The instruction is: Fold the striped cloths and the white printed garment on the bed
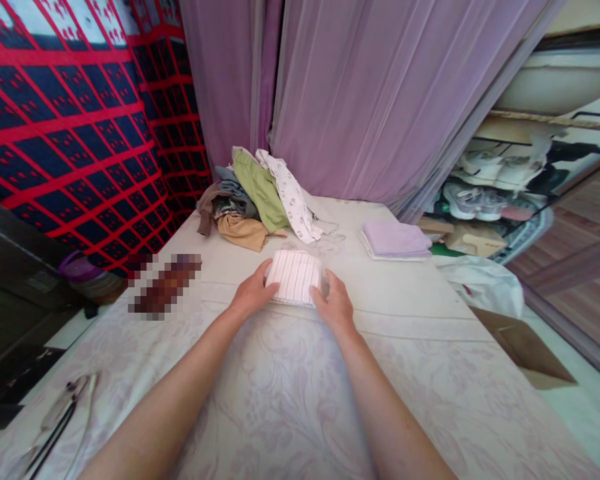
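**Folded striped cloth, both hands on it, middle of the frame**

So the thing in hand is a small folded striped cloth (295, 277), white with thin pink lines, lying flat on the bed (290, 400) just above the centre of the frame. The left hand (253, 293) rests against its left edge with the fingers curled onto the top, and the right hand (336, 303) sits on its right edge. Neither grip is clenched: both hands lie flat and loose on the cloth, pressing or steadying it, not pinching it up.

How it'll handle, by my guess: very light, soft, totally floppy. The fold looks a few layers thick, so it should hold shape only if supported from below. Grab a corner and it'll likely fall open. Best hold would be both side edges at once, fingers under and thumbs on top.

Around it: a heap of unfolded clothes (257, 200) above and a bit left, a neat lilac folded stack (395, 240) to the upper right, well apart from the hands. Purple curtain (360, 93) across the top.
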`<state>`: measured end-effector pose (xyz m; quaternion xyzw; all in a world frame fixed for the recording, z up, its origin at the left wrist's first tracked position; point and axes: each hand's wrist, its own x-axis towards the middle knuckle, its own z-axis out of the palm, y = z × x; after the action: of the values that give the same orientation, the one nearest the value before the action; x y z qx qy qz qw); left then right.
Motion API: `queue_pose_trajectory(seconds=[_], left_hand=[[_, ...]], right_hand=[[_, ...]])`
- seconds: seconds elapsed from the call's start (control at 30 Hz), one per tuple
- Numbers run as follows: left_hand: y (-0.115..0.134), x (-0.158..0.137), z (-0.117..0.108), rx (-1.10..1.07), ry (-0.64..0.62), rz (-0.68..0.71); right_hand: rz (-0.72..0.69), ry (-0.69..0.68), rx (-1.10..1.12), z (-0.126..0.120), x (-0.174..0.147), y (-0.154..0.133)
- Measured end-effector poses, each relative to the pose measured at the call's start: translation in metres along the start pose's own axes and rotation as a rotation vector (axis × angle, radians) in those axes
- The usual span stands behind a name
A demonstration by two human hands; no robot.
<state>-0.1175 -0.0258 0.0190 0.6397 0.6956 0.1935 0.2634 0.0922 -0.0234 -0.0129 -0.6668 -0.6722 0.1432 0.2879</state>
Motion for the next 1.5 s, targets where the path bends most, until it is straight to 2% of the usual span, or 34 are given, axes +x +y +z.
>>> queue_pose_trajectory(seconds=[0.1, 0.4, 0.63, 0.83, 0.93, 1.1, 1.17, 1.23, 1.3, 1.37, 1.43, 1.5], left_hand=[[-0.004, -0.007, 0.0, 0.033, 0.004, -0.015], [0.002, -0.011, -0.008, 0.147, -0.048, 0.078], [-0.007, 0.021, -0.005, -0.093, -0.006, 0.083], [-0.004, 0.039, 0.004, -0.029, 0.086, 0.124], [-0.003, 0.038, 0.011, 0.074, 0.122, 0.1], [-0.002, 0.039, 0.009, 0.192, 0.079, 0.082], [-0.003, 0.038, 0.006, 0.198, 0.088, 0.079], [-0.005, 0.036, 0.002, 0.156, 0.114, 0.055], [-0.008, 0.034, -0.001, 0.045, 0.098, -0.02], [-0.011, 0.034, -0.005, -0.076, 0.038, -0.115], [-0.012, 0.037, -0.009, -0.151, -0.03, -0.177], [-0.01, 0.04, -0.011, -0.186, -0.083, -0.196]], right_hand=[[-0.102, -0.012, -0.095, 0.003, -0.003, -0.009], [-0.385, -0.258, -0.281, -0.01, 0.019, -0.033], [-0.431, -0.292, -0.343, -0.004, 0.023, -0.036], [-0.495, -0.371, -0.361, -0.005, 0.03, -0.038], [-0.446, -0.417, -0.348, -0.002, 0.033, -0.039], [-0.424, -0.469, -0.298, 0.002, 0.038, -0.037], [-0.421, -0.456, -0.216, 0.001, 0.039, -0.032], [-0.4, -0.378, -0.065, -0.001, 0.04, -0.022], [-0.276, -0.221, 0.093, -0.004, 0.04, -0.009], [-0.045, -0.106, 0.178, -0.008, 0.038, 0.002], [0.157, -0.145, 0.188, -0.011, 0.035, 0.006], [0.228, -0.271, 0.166, -0.012, 0.034, 0.004]])
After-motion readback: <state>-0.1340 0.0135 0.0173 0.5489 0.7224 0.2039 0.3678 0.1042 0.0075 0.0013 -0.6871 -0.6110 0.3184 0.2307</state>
